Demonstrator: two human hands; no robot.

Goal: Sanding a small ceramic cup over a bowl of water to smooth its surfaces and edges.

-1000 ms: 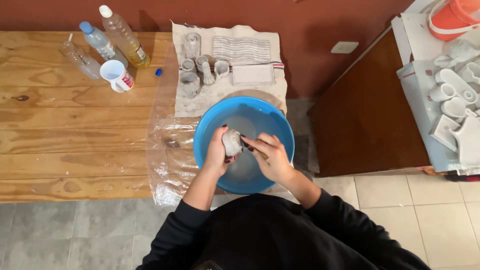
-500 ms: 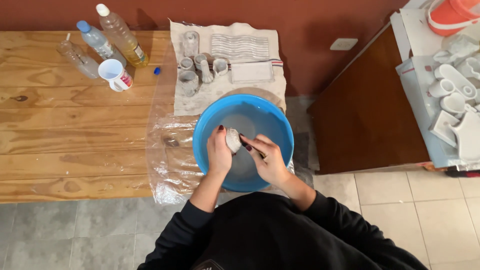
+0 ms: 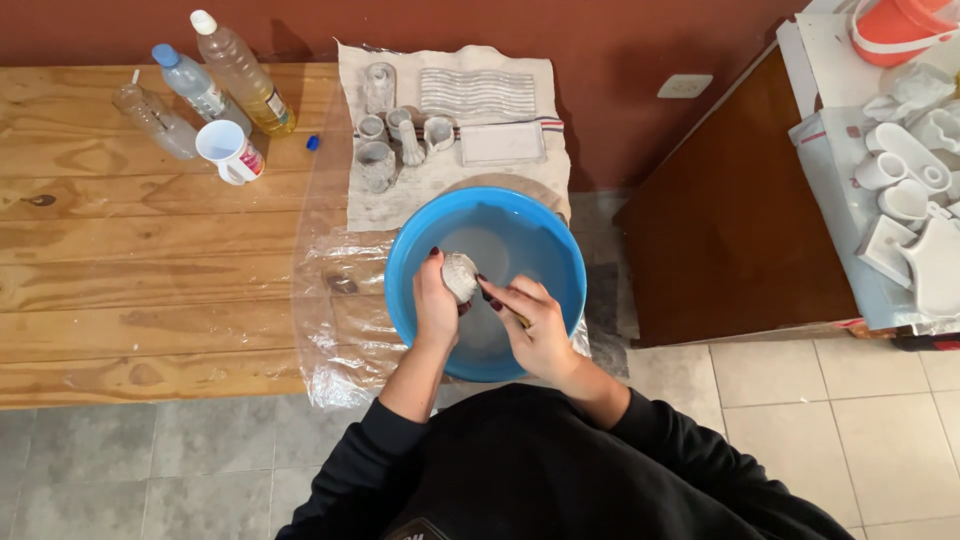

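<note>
My left hand point(image 3: 436, 305) grips a small pale grey ceramic piece point(image 3: 460, 275) over the blue basin point(image 3: 420, 240), which has water in it. My right hand point(image 3: 532, 322) is closed on a small thin tool with a yellowish tip, its fingertips touching the piece's right side. Both hands hover above the basin's middle. The basin rests on clear plastic sheeting point(image 3: 335, 300) at the end of the wooden table point(image 3: 120, 260).
A cloth point(image 3: 450, 180) behind the basin carries several small grey ceramic cups and flat pieces. Three plastic bottles point(image 3: 205, 85) and a white mug point(image 3: 230, 150) stand at the table's back left. White ceramic pieces point(image 3: 905, 200) and an orange bucket point(image 3: 905, 30) lie at right.
The piece has been turned slightly in my left hand and both hands have shifted a little up and left over the basin.
</note>
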